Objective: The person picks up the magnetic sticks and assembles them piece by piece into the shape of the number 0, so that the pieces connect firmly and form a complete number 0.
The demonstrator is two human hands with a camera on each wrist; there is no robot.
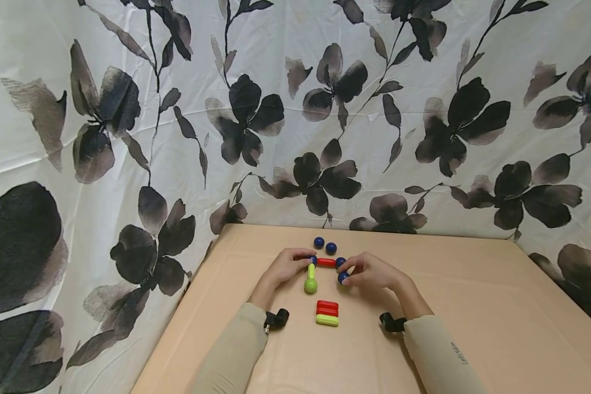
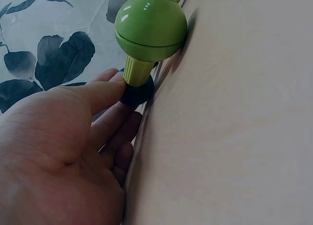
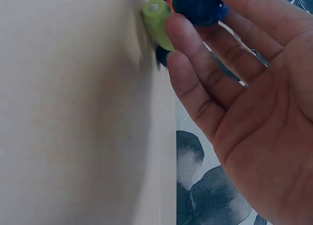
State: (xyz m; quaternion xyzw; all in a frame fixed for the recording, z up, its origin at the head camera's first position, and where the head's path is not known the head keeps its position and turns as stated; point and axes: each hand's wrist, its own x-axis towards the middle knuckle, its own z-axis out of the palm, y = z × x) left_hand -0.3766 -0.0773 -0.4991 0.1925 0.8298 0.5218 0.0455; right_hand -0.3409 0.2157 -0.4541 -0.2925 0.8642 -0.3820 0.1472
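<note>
In the head view, my left hand point(image 1: 289, 264) pinches a blue ball point(image 2: 138, 93) at the back left corner of a joined shape. From that ball a lime rod point(image 1: 311, 271) runs toward me and ends in a green ball point(image 1: 311, 286). A red rod point(image 1: 326, 262) reaches across to a second blue ball point(image 1: 341, 262) on the right. My right hand point(image 1: 371, 272) holds another blue ball point(image 1: 343, 278) between thumb and fingers, just in front of that second one. The right wrist view has this held ball at its top edge, beside a lime rod's end point(image 3: 154, 9).
Two loose blue balls point(image 1: 319, 242) lie behind the shape. Nearer me, red rods point(image 1: 327, 305) and a lime rod point(image 1: 327, 320) lie side by side on the tan table point(image 1: 473, 306). A floral cloth point(image 1: 285, 137) hangs behind the table's far edge.
</note>
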